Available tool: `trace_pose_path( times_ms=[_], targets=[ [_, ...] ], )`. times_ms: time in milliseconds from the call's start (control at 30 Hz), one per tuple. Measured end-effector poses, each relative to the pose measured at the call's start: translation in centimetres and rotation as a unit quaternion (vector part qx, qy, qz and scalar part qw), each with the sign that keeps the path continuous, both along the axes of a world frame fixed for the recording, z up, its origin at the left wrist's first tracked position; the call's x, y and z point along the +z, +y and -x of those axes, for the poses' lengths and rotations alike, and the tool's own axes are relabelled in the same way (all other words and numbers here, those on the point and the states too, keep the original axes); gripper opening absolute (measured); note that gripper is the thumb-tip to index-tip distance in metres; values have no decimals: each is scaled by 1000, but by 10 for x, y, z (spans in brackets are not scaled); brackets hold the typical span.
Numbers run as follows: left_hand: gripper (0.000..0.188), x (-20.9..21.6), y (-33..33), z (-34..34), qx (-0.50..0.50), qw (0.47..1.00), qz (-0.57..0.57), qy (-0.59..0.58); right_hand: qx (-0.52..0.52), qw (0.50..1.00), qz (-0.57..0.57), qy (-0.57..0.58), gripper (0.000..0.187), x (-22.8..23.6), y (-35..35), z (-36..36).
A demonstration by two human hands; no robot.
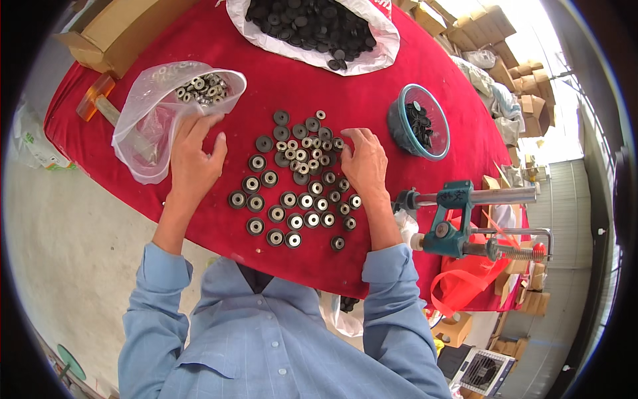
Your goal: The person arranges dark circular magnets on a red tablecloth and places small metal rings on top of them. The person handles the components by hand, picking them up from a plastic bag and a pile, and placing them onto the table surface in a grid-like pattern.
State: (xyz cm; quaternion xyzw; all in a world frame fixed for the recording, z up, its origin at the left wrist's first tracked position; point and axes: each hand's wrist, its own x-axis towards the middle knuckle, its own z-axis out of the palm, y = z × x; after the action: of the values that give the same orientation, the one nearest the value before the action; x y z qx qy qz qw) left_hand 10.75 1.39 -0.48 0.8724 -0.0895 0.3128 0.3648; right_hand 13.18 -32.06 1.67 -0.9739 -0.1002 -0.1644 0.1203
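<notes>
My left hand (196, 158) is beside a translucent plastic bag (143, 143), its fingertips at the bag's mouth and its thumb apart from them. Small metal bearings (203, 88) are heaped inside the bag. At the right edge of the loose parts rests my right hand (365, 163), fingers bent and thumb apart, its tips beside a small bearing (337, 143). Between my hands, black discs (264, 143) lie among several loose silver bearings. Closer to me are several black wheels (276, 213) with metal bearings in their centres.
A red cloth (219, 226) covers the table. At the far side lies a white sack (382, 50) of black discs. A clear bowl (399, 126) of black pieces stands right, beyond a green hand press (455, 219). A hammer (106, 106) and cardboard box (119, 33) are at left.
</notes>
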Motion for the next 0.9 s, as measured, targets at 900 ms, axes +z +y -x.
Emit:
trace_pose_path(
  times_ms=[900],
  targets=[
    [11, -53, -5, -33, -137, 939, 271, 162, 58, 990, -61, 113, 17, 1, 16, -1]
  ],
)
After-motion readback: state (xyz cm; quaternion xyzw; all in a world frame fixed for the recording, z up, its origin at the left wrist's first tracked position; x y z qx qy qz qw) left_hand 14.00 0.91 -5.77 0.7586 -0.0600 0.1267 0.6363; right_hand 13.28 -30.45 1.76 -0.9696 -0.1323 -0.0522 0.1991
